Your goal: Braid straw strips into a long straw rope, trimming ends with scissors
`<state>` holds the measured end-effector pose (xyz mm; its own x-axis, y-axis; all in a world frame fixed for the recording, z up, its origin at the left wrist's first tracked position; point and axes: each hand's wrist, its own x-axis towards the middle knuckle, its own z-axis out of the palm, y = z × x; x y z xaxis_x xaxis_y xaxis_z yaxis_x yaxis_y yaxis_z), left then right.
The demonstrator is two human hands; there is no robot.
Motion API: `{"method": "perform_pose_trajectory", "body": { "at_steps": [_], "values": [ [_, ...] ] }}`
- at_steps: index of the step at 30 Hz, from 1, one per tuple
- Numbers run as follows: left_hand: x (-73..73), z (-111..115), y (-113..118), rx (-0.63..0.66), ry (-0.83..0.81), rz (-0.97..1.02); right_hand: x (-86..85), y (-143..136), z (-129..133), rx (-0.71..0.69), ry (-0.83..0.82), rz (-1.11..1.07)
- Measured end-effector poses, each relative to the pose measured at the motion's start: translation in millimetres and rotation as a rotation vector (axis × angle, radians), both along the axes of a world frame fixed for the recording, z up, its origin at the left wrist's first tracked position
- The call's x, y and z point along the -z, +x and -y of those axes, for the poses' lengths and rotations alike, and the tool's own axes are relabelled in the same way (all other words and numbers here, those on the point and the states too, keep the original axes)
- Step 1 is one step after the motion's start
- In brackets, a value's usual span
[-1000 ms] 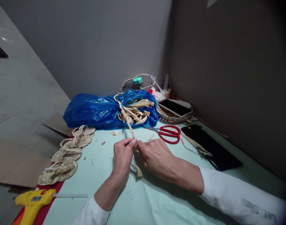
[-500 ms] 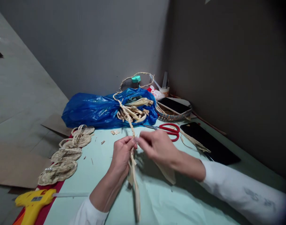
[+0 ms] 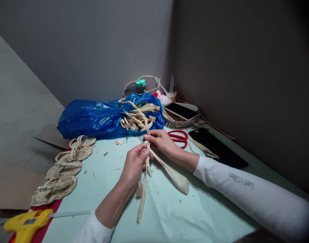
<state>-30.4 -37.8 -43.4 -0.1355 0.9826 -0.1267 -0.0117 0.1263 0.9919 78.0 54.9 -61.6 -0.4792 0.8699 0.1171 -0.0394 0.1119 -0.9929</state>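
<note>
A braid of pale dried husk [image 3: 147, 125] runs from the blue plastic bag toward me. My left hand [image 3: 134, 165] is closed, pinching the lower end of the braid between thumb and fingers. Just above it, my right hand [image 3: 166, 144] grips the same braid with fingertips together. Loose strands hang below: a wide husk strip [image 3: 178, 180] fans out to the right, and a narrower strip [image 3: 142, 204] drops toward me. Red-handled scissors [image 3: 181, 145] lie behind my right hand, which partly hides them.
The blue plastic bag [image 3: 85, 118] holds more husks. At left are several coiled woven pieces [image 3: 64, 168] and a yellow glue gun [image 3: 34, 221]. To the right lie a black flat object [image 3: 222, 152] and a phone [image 3: 182, 111] on a basket. Walls stand behind and to the right.
My right hand has moved up the braid, above my left hand. The wide husk strip now spreads out to the right. The whole view has shifted slightly.
</note>
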Motion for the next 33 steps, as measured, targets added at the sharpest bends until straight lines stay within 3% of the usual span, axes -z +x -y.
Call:
{"method": "perform_pose_trajectory", "body": {
  "at_steps": [3,8,10,19,27,33],
  "values": [
    [2.2,0,-5,-0.043,0.015,0.029,-1.2,4,2,-0.068,-0.057,-0.017],
    [4.0,-1,-14,-0.074,0.077,0.067,-10.3,13,22,-0.396,-0.179,0.044],
    [4.0,-2,-16,-0.063,0.095,0.066,-13.5,14,29,-0.429,-0.146,0.101],
    [-5.0,9,-20,0.001,0.131,-0.164,-12.6,15,24,-0.288,0.281,0.286],
    [-12.8,16,-16,-0.148,0.203,-0.982,-11.7,10,38,-0.095,0.204,0.310],
    [-5.2,18,-12,-0.251,0.300,-1.206,-19.1,8,44,-0.033,0.137,0.247]
  ]
}}
